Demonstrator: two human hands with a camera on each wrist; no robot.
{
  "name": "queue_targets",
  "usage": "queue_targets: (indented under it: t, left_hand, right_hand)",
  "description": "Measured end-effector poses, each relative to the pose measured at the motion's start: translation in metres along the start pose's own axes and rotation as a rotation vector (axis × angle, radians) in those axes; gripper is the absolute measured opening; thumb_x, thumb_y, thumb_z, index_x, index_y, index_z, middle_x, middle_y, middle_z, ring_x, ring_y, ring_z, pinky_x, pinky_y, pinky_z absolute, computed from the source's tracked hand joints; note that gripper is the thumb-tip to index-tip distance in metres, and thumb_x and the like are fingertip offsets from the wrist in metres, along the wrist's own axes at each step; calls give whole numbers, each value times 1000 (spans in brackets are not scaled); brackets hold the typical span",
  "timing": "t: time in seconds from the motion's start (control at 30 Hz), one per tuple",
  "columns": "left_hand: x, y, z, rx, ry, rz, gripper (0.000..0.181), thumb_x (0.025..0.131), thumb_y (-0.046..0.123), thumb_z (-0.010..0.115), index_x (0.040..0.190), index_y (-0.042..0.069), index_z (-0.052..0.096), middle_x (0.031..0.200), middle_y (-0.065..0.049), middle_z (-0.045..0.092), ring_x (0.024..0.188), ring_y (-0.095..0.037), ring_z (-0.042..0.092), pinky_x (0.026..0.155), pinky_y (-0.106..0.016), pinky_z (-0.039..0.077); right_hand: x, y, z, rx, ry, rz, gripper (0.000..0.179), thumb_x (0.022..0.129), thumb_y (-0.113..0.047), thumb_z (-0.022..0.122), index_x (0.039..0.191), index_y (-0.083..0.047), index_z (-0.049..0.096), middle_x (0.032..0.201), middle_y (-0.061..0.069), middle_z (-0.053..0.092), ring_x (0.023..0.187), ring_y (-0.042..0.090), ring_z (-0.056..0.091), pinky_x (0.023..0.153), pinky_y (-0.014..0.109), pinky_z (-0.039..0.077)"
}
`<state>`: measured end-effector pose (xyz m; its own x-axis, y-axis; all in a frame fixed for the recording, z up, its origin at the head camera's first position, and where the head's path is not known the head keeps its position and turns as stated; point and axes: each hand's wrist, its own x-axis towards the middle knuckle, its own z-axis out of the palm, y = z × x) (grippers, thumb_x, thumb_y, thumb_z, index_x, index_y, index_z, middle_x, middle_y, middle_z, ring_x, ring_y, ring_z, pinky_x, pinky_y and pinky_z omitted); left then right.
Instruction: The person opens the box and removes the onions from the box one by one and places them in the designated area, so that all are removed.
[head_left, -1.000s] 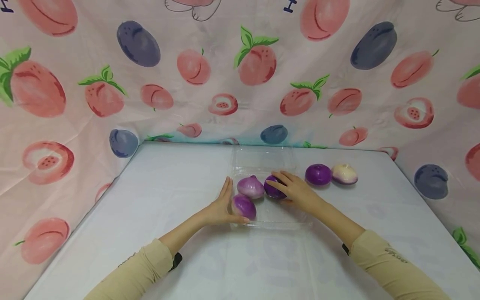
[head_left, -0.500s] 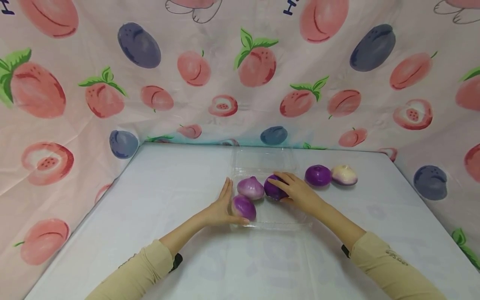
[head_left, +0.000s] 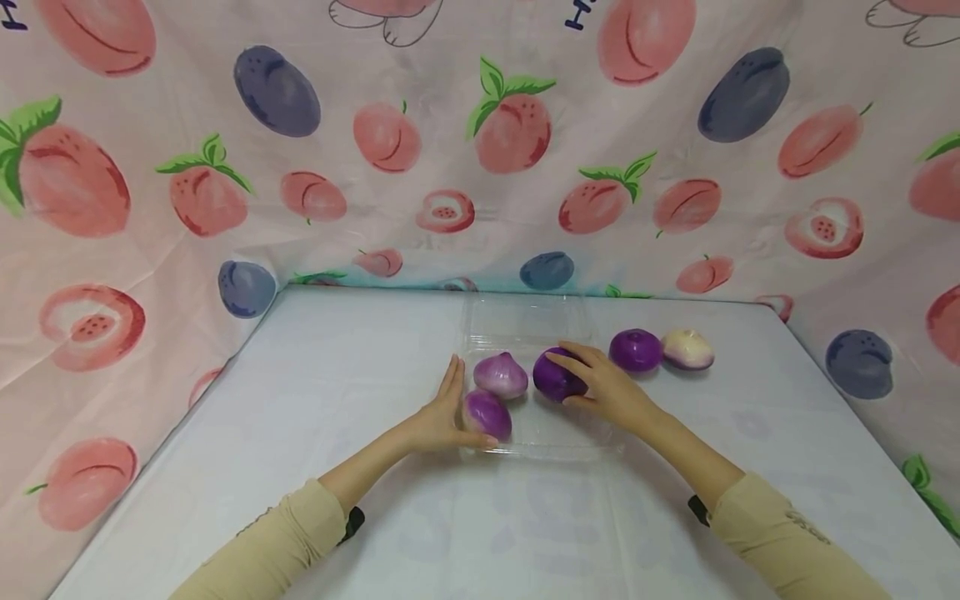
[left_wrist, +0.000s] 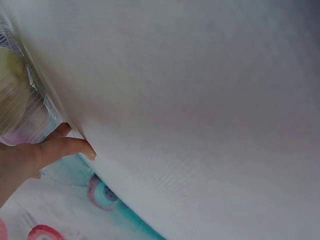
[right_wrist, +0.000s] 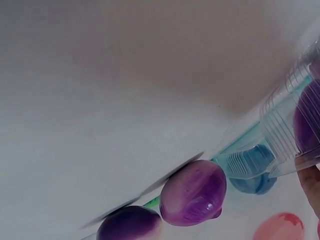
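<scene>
An open clear plastic container [head_left: 543, 429] holds three purple onions. Its left half has a pale purple onion [head_left: 501, 375] and, in front of it, a purple-and-white onion [head_left: 487, 414]. My right hand [head_left: 611, 387] grips a dark purple onion [head_left: 553, 377] inside it, thumb and fingers on its right side. My left hand [head_left: 437, 423] rests along the container's left side, fingers straight and thumb over the front left corner. In the left wrist view, the fingers [left_wrist: 67, 147] lie beside the clear wall. The right wrist view shows a fingertip [right_wrist: 309, 175] by the ribbed wall.
Right of the container, a purple onion [head_left: 636, 350] and a whitish onion [head_left: 687, 350] sit side by side on the white table [head_left: 360, 342]. The container's clear lid [head_left: 528, 317] lies folded back toward the fruit-print cloth [head_left: 442, 125] behind.
My right hand and the dark purple onion have shifted slightly to the right, widening the gap from the pale onion. The left hand stays put.
</scene>
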<state>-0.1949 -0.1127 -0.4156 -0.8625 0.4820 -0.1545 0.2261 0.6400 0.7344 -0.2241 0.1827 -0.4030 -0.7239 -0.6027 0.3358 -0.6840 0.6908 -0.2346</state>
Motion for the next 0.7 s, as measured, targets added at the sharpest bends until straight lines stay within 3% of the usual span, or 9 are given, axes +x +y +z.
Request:
queue_targets:
  t: [0.47,0.7]
  left_hand:
    - [0,1,1,-18,1,-6,133,69,50,79,147,5,-19,155,-11,-27,145,-31,-10,117,-50,15]
    - [0,0,2,-9,9,-4,132,69,51,78,147,5,-18,155,-11,-26,145,-31,-10,117,-50,15]
  right_hand:
    - [-8,-5,-7,157,73,133,68,73,-18,81,134,-11,51,137,18,47,126,42,42,100,60,40]
    - [-14,-10,-14,223,124,171,66,72,-22,82,131,-13,54,133,13,49,124,37,43,99,61,40]
